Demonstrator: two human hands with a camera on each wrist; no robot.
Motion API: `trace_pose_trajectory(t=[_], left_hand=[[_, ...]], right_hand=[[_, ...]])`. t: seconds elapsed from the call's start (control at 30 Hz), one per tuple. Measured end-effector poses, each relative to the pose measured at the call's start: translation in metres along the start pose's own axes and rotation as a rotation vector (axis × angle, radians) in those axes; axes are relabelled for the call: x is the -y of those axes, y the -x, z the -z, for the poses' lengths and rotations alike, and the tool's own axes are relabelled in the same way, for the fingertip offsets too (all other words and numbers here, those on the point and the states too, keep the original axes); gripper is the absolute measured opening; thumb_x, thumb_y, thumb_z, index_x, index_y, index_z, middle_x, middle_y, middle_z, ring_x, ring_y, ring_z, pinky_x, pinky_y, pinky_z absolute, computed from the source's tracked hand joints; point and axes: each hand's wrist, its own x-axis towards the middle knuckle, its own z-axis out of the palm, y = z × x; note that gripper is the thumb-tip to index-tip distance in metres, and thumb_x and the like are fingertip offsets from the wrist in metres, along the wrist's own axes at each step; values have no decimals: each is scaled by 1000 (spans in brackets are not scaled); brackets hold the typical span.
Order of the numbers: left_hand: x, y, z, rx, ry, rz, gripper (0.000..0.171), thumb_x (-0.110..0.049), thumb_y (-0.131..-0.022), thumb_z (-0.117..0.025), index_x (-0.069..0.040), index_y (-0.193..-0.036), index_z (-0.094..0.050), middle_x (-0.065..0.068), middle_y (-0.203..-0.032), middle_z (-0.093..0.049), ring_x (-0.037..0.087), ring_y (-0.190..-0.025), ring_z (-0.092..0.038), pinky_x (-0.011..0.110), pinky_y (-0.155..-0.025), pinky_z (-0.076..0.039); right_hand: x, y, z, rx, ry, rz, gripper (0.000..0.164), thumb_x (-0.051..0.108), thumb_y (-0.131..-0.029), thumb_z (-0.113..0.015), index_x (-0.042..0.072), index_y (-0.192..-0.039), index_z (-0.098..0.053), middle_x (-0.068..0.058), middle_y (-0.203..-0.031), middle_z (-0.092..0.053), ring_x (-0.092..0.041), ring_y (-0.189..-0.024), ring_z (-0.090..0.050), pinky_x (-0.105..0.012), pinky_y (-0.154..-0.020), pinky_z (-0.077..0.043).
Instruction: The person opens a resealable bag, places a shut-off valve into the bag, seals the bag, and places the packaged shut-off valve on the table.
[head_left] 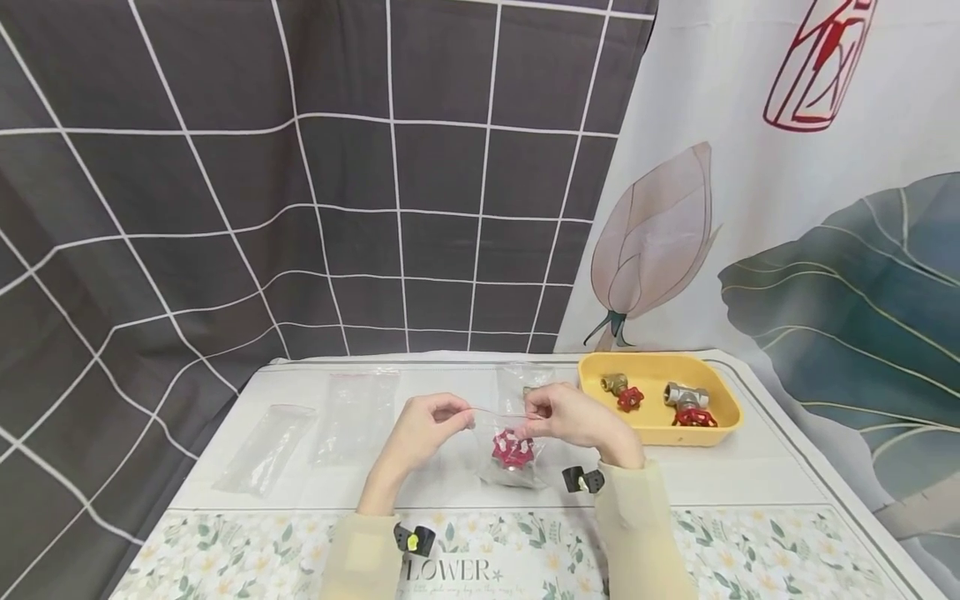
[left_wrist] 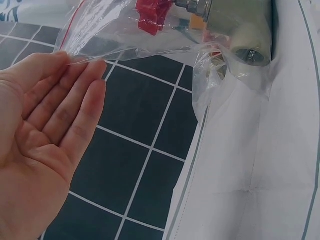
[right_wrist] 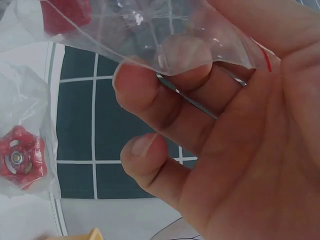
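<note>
Both hands (head_left: 427,429) (head_left: 576,419) pinch the valve bag (head_left: 491,468) left of the yellow tray (head_left: 645,435), probably sealing it, so next needs even pressing imo.

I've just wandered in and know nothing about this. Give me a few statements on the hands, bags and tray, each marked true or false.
1. The left hand and right hand both grip one clear plastic bag. True.
2. That bag contains a blue handwheel. False: it contains a red handwheel.
3. The yellow tray sits to the right of both hands. True.
4. The tray holds three valves. False: two, a brass valve and a silver valve.
5. Flat bags lie left of the left hand. True.
</note>
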Motion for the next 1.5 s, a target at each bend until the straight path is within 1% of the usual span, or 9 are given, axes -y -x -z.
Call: trace_pose_trajectory(t=[0.23,0.47,0.63,0.8,0.87,1.0,1.17,1.4,1.5], left_hand=[[1,0,1,7,3,-19,8,-6,-90,-69,0,-94,-72,8,-88,-73,22,-88,-71,48,-89,-52],[38,-9,-3,1,15,-19,14,-18,-89,-72,-5,-95,-73,1,-89,-73,16,-87,-70,45,-89,-53],[32,-8,-2,-17,1,-10,11,-14,-90,-71,-4,-95,-73,2,-89,-73,18,-87,-70,46,-88,-53],[9,-2,1,1,0,-9,7,-7,-90,-69,-1,-93,-72,8,-88,-73,22,-87,-71,49,-89,-52],[5,-1,1,3,0,-2,5,-5,-90,-69,-2,-92,-72,9,-87,-73,22,-86,-71,50,-89,-52],[18,-4,-1,-8,-2,24,7,-9,-89,-71,-4,-93,-72,4,-85,-73,19,-87,-70,48,-90,-51],[33,-8,-1,4,2,16,14,-18,-89,-72,-6,-94,-73,-2,-85,-73,16,-89,-70,46,-90,-52],[36,-8,1,18,0,1,17,-21,-91,-71,-5,-95,-73,-4,-85,-73,14,-89,-70,47,-90,-52],[37,-8,0,19,-5,8,18,-20,-91,-70,-4,-96,-73,-5,-85,-73,13,-87,-70,46,-90,-52]], right_hand=[[2,-2,-1,3,33,46,33,20,-88,-74,18,-65,-50,13,-60,-39,-4,-57,-39,-23,-54,-37],[-1,0,-1,10,10,-25,38,27,-83,-78,18,-67,-46,12,-61,-38,-5,-59,-39,-23,-56,-36],[-4,1,1,6,21,-9,38,25,-84,-78,19,-66,-45,12,-61,-38,-4,-58,-39,-23,-55,-37],[-4,2,1,9,29,9,37,20,-86,-75,19,-65,-44,13,-60,-38,-4,-58,-40,-23,-56,-38],[-5,2,1,16,24,3,37,20,-87,-75,19,-65,-44,13,-59,-38,-4,-57,-40,-23,-55,-37],[-7,3,1,17,1,-6,38,24,-86,-76,18,-66,-44,12,-60,-38,-5,-59,-40,-23,-56,-36],[-11,4,1,6,-52,-33,43,29,-83,-79,17,-65,-41,11,-60,-35,-6,-59,-38,-22,-55,-33],[-12,4,2,-2,-48,4,45,22,-86,-76,17,-63,-37,12,-58,-32,-4,-57,-36,-22,-55,-33],[-11,4,2,2,-47,-13,45,24,-85,-76,17,-63,-38,12,-58,-33,-5,-57,-36,-22,-55,-33]])
